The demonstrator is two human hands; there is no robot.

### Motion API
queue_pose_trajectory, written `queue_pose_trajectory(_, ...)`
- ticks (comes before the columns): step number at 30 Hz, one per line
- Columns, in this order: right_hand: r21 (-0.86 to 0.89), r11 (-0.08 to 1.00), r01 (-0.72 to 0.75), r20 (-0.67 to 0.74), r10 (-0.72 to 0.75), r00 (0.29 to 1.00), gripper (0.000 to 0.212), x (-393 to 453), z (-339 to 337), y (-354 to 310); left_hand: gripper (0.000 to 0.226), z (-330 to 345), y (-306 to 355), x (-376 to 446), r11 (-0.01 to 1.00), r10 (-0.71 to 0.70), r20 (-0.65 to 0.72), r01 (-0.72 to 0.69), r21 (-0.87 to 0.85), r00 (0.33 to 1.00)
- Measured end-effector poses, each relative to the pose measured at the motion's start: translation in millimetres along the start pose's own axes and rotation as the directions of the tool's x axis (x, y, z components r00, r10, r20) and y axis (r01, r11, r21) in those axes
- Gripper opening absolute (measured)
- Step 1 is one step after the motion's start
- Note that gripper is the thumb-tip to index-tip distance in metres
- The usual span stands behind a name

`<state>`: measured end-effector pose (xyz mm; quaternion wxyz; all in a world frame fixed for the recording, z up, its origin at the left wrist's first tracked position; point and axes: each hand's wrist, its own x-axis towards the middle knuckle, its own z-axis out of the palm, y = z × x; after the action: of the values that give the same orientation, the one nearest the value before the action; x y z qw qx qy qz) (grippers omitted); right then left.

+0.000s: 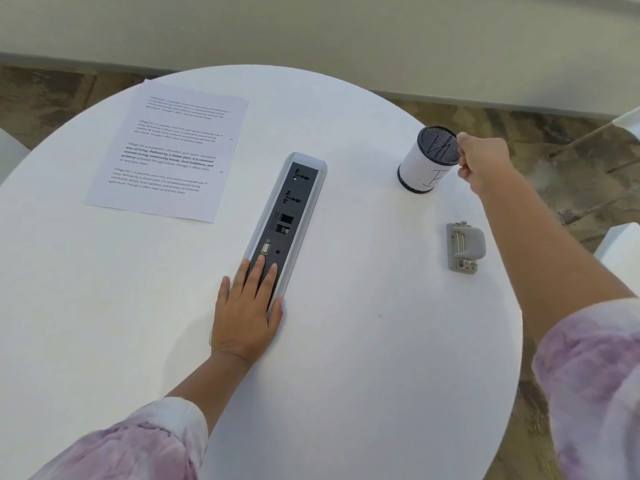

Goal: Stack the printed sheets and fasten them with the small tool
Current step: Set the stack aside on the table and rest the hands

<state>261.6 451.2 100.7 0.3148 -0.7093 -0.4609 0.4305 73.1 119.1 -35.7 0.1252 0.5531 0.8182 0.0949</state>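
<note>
- Right now I see my left hand (246,311) lying flat on the round white table (346,341), at about 6 o'clock from the table's middle, fingers straight and together, gripping nothing.
- Its fingertips (260,262) rest on the near end of the socket strip (289,216) set into the tabletop; the strip runs from the table's middle toward 6 o'clock and shows two power sockets and some data ports.
- My right hand (485,164) is stretched out to about 2 o'clock, fingers curled in, right up against the rim of the pen cup (427,160). I cannot tell from here whether it pinches the rim or something small, or holds nothing at all.
- The pen cup is a white cylinder with a dark mesh rim and base and a letter drawn on its side; it leans away from the hand.
- The printed sheets (166,150) lie flat at about 10 o'clock, well apart from both hands, text facing up. I cannot tell how many sheets are there.
- The small grey tool (464,245) sits at about 3 o'clock, near the table's edge, just beside my right forearm and untouched.
- Both sleeves (588,375) are a mottled pink and white.
</note>
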Motion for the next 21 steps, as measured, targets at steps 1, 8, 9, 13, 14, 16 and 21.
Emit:
queue_pose_trajectory(1,-0.017,1.0,-0.012,-0.002,0.011,1.0,0.023,4,1,-1,0.057,0,0,0,1.0,0.002,-0.005,-0.002,0.004,1.0)
queue_pose_trajectory(8,0.007,0.999,-0.05,-0.015,0.05,0.999,0.028,17,5,7,0.055,3,-2,1,1.0,0.006,-0.019,-0.006,0.028,1.0)
queue_pose_trajectory(9,0.0,0.999,-0.038,0.01,0.038,0.999,0.026,17,3,9,0.055,3,-2,1,1.0,0.005,-0.021,-0.005,0.027,1.0)
queue_pose_trajectory(13,-0.03,0.998,0.059,0.019,-0.058,0.998,0.016,14,2,15,0.055,4,-1,1,1.0,0.007,-0.032,-0.006,0.022,0.999)
queue_pose_trajectory(14,-0.043,0.994,0.104,0.005,-0.103,0.995,0.011,10,3,18,0.055,4,-1,1,1.0,0.008,-0.032,-0.007,0.024,0.999)
queue_pose_trajectory(16,-0.11,0.968,0.225,0.05,-0.22,0.974,0.01,-2,7,27,0.055,3,-1,1,0.999,0.01,-0.03,-0.009,0.032,1.0)
queue_pose_trajectory(21,-0.316,0.865,0.389,0.188,-0.344,0.92,0.018,-43,12,83,0.055,3,-2,1,1.0,0.002,-0.019,-0.001,0.025,1.0)
